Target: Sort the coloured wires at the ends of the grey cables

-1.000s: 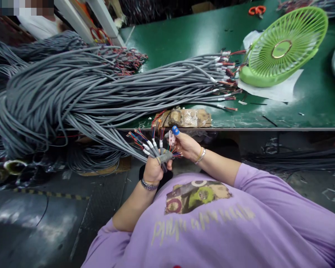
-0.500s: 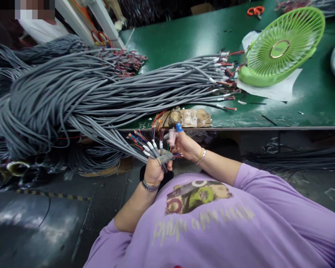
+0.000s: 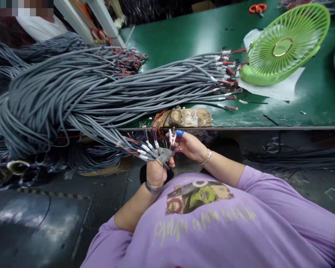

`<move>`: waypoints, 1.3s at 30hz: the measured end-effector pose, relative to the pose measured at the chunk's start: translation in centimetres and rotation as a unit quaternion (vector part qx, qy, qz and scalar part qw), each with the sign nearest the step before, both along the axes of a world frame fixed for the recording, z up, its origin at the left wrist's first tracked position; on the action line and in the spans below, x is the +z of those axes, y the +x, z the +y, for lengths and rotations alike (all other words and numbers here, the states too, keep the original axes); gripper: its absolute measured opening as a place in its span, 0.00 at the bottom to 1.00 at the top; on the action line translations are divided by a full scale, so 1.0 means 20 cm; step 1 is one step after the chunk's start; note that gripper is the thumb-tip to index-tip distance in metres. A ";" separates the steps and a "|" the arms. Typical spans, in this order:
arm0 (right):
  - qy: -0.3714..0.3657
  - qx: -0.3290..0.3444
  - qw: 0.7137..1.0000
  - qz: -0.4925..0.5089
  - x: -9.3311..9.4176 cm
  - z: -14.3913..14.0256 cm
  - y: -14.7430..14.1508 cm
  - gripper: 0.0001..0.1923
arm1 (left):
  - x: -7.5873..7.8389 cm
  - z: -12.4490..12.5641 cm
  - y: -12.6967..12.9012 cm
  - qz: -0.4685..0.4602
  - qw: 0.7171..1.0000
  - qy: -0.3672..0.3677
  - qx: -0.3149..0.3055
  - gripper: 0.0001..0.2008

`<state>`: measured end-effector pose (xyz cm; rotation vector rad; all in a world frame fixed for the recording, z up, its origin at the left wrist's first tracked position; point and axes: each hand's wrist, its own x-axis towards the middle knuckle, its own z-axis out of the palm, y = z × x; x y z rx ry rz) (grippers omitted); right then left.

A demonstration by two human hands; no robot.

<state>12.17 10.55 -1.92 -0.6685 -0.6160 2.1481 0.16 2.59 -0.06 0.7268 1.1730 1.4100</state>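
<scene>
My left hand [image 3: 156, 172] is closed around several grey cables [image 3: 148, 149], whose stripped ends fan out in coloured wires past white sleeves. A grey wrap [image 3: 164, 157] covers its thumb, and some fine coloured wires [image 3: 176, 150] stick out beside it. Just to the right, my right hand [image 3: 192, 147] has a blue-wrapped finger [image 3: 179, 133] and its fingers are pinched together. A small pale pink piece [image 3: 172, 137], forked in shape, stands at these fingertips; its exact kind is unclear. Part of the grip is hidden behind the hand.
A large heap of grey cables [image 3: 100, 89] covers the left of the green table [image 3: 184, 41]. At the table's edge lies a worn wooden block [image 3: 195, 117]. A green fan [image 3: 284, 46] stands on white paper [image 3: 290, 89], with orange-handled scissors [image 3: 257, 8] behind. A person in white [image 3: 41, 28] is at far left.
My right hand has shifted slightly right and down, and the pale pink piece, blurred before, is now sharper. The cable ends in my left hand have spread and tipped farther left.
</scene>
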 end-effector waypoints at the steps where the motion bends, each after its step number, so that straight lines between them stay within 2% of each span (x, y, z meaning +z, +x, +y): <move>1: -0.005 0.002 1.000 0.006 -0.01 0.01 -0.01 0.17 | 0.00 0.01 0.01 0.000 1.000 -0.003 0.003 0.11; 5: -0.008 0.012 0.999 0.028 -0.05 0.04 -0.03 0.24 | -0.01 0.03 0.03 0.001 1.000 -0.011 0.012 0.11; 9: -0.045 0.042 0.997 0.047 -0.04 0.05 -0.05 0.28 | -0.01 0.03 0.04 0.005 1.000 -0.014 0.022 0.11; 16: -0.084 0.011 0.992 0.092 -0.01 0.04 -0.08 0.26 | -0.01 0.04 0.05 0.011 0.999 -0.015 0.032 0.11; 26: -0.083 -0.015 0.994 0.065 -0.02 0.05 -0.09 0.24 | -0.04 0.00 0.04 0.050 0.998 -0.030 0.019 0.10; 32: -0.093 -0.006 0.993 0.066 -0.02 0.04 -0.09 0.25 | -0.03 -0.02 0.04 0.053 0.998 -0.017 0.011 0.10; 39: -0.099 0.038 0.991 0.080 0.01 0.02 -0.04 0.26 | -0.01 -0.05 0.03 0.043 0.999 -0.010 0.010 0.11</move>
